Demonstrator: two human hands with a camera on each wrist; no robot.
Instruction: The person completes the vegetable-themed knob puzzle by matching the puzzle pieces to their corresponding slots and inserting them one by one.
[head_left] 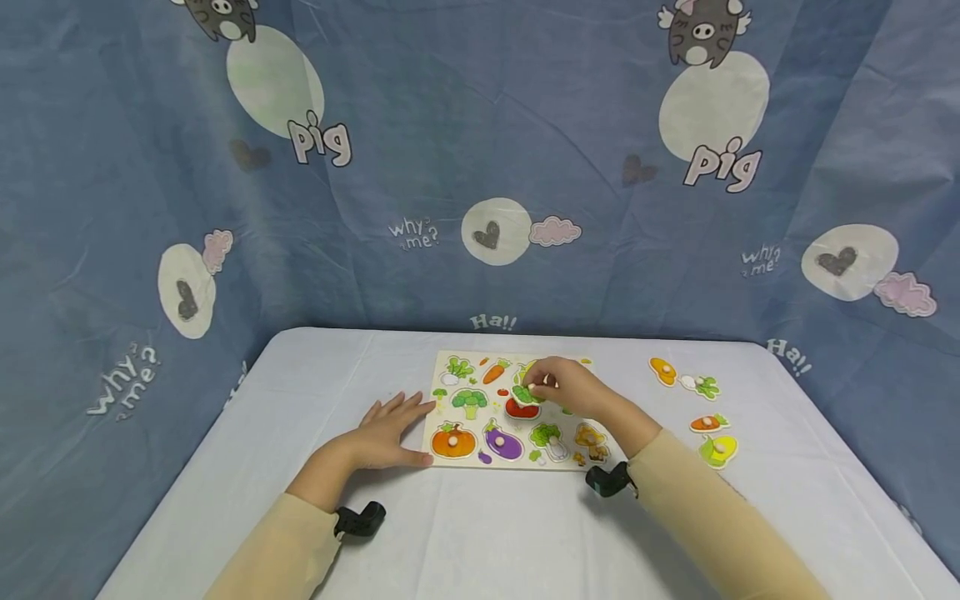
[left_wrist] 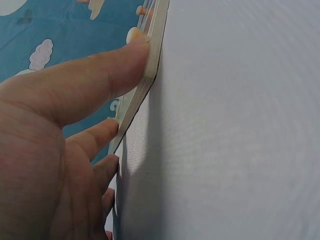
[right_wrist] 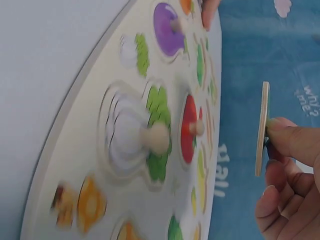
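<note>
A cream wooden vegetable puzzle board (head_left: 444,465) lies on the white table. My left hand (head_left: 386,435) rests at the board's left side, fingers spread; in the left wrist view its thumb (left_wrist: 120,70) touches the board's edge. Above the board, my right hand (head_left: 567,388) pinches a green puzzle piece (head_left: 525,397), just over the tomato piece (head_left: 521,410). The right wrist view shows the held piece (right_wrist: 262,130) edge-on, apart from the board. Knobbed pumpkin (head_left: 453,442), eggplant (head_left: 502,443) and bok choy (head_left: 553,442) pieces sit in the board. My right hand hides part of its upper right.
Several loose pieces lie right of the board: a yellow-orange one (head_left: 663,372), a white-and-green one (head_left: 705,387), a carrot (head_left: 708,423) and a yellow-green one (head_left: 718,452). A blue printed cloth (head_left: 450,292) hangs behind the table. Each wrist wears a black camera (head_left: 609,480).
</note>
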